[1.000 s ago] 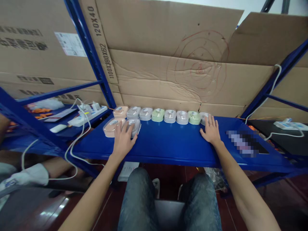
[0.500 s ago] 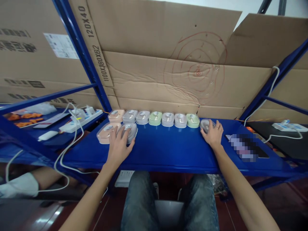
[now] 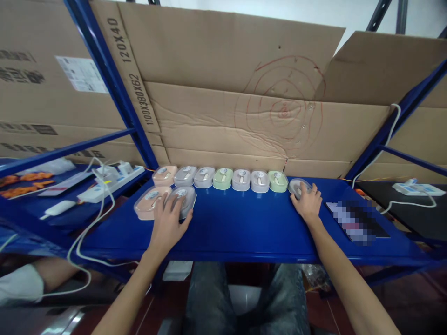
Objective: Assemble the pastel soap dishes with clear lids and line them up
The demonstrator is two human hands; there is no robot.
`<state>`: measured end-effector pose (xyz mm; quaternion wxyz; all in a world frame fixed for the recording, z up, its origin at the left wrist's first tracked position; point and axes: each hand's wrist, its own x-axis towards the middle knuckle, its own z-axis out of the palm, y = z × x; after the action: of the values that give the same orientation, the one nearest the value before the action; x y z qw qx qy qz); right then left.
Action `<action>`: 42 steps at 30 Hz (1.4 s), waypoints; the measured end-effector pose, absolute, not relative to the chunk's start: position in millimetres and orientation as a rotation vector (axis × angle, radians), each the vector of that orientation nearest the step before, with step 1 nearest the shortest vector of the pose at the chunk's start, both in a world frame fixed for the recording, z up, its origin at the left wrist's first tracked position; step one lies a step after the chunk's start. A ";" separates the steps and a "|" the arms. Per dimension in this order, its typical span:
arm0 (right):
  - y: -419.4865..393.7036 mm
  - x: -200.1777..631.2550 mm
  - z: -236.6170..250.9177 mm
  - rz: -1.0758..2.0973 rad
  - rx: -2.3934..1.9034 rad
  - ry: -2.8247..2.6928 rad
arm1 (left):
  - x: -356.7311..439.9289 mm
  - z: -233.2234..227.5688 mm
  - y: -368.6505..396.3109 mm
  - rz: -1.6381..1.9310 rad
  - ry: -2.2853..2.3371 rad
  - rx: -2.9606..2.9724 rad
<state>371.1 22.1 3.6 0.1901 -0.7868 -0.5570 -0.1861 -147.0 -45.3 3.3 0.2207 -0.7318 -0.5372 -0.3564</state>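
even, fairly bright indoor light falls from above and in front, leaving the cardboard sheets (image 3: 223, 93) flat and evenly toned with no hard shadows. the blue shelf (image 3: 244, 228) shows a soft sheen along its front lip and only faint, diffuse shadow under the left hand (image 3: 167, 221) and right hand (image 3: 306, 203). the small plastic cases (image 3: 223, 178) carry pale glints on their clear lids. the space below the shelf is dim. wide-angle distortion bows the blue uprights (image 3: 111, 88) outward and stretches the corners; edges look smeared and softer than the centre. a pixelated patch (image 3: 352, 221) masks one flat thing on the shelf's right side.
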 end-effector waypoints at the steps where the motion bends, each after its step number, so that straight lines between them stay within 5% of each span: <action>1: 22.6 371.2 3.3 -0.520 -2.210 -1.563 | -147.2 3.3 -45.1 -0.997 -1.482 -2.030; 42: 25.9 378.8 5.9 -0.348 -2.186 -1.504 | -146.7 5.7 -36.6 -0.987 -1.517 -2.047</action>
<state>378.8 25.9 5.9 0.2309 -0.7948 -0.5468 -0.1264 -146.7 -36.6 5.7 0.2033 -0.7335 -0.5436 -0.3538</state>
